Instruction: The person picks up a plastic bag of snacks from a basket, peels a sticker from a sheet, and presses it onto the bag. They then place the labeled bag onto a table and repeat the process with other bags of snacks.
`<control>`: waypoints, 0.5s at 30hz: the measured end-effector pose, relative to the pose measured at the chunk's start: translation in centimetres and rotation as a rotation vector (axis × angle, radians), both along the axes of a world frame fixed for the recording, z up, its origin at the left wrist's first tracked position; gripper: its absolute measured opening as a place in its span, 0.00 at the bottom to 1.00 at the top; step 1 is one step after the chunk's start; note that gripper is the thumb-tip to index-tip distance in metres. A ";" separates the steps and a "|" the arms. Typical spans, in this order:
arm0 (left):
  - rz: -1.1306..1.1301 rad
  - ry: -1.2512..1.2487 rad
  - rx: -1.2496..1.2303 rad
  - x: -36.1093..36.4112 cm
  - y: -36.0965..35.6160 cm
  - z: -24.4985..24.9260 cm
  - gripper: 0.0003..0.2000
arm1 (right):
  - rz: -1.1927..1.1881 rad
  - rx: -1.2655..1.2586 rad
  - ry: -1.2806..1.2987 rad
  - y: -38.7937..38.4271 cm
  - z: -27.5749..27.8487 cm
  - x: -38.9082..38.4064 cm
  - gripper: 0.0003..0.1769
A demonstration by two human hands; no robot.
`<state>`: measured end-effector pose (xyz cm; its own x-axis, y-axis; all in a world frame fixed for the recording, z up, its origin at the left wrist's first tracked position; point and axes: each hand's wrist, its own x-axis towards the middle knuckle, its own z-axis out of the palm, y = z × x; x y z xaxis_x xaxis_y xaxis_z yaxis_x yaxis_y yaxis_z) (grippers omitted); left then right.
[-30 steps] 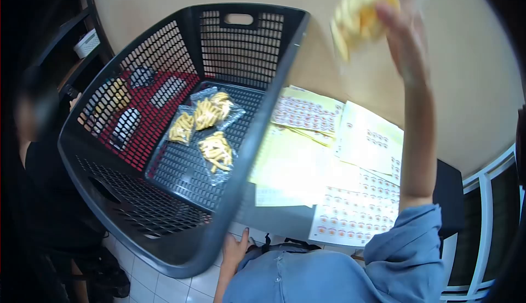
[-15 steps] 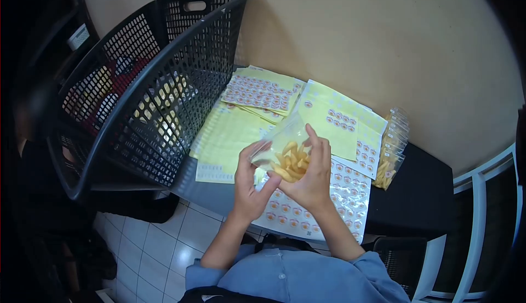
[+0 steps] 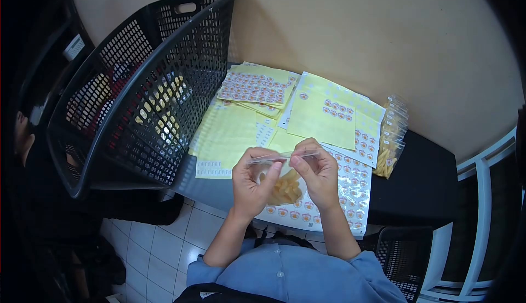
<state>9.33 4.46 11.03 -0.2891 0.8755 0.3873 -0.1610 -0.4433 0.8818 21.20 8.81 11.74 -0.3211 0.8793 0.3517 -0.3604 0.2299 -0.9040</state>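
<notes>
Well, the weak spot here is the mouth of the clear bag (image 3: 286,192), which hangs above the near edge of the tabletop (image 3: 212,192), over the sheet of round stickers (image 3: 355,207). Both grips are closed: the left hand (image 3: 248,192) pinches one end of the bag's top strip (image 3: 284,157) between thumb and fingers, and the right hand (image 3: 322,187) pinches the other, thumbs close together. Whether the strip is fully sealed, I cannot tell. If its two sides sit out of line under uneven thumb pressure, a gap could remain, and the yellow pieces inside could work out through it. The plastic looks thin and slick, so a loose pinch could let one corner slip and tip the bag sideways. It hangs close to the person's front, so a dropped bag might miss the near edge and land on the floor (image 3: 164,275). The forearms also pass close to the sheet's near edge; a sleeve or wrist catching there could drag it askew
</notes>
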 end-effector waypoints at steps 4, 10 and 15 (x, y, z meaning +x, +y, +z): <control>0.071 0.061 0.064 -0.5 0.0 0.6 0.15 | -0.026 0.089 -0.094 -0.4 0.2 -0.2 0.05; 0.073 0.069 0.062 -1.6 0.0 0.4 0.19 | -0.115 0.253 -0.166 -0.8 0.6 -1.3 0.05; 0.121 0.092 0.153 -2.3 0.3 0.0 0.22 | -0.202 0.255 -0.169 -1.1 0.3 -2.8 0.05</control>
<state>7.07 4.74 11.01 -0.3457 0.7656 0.5426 -0.0207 -0.5843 0.8112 18.39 7.72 12.03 -0.2223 0.8220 0.5244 -0.1348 0.5067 -0.8515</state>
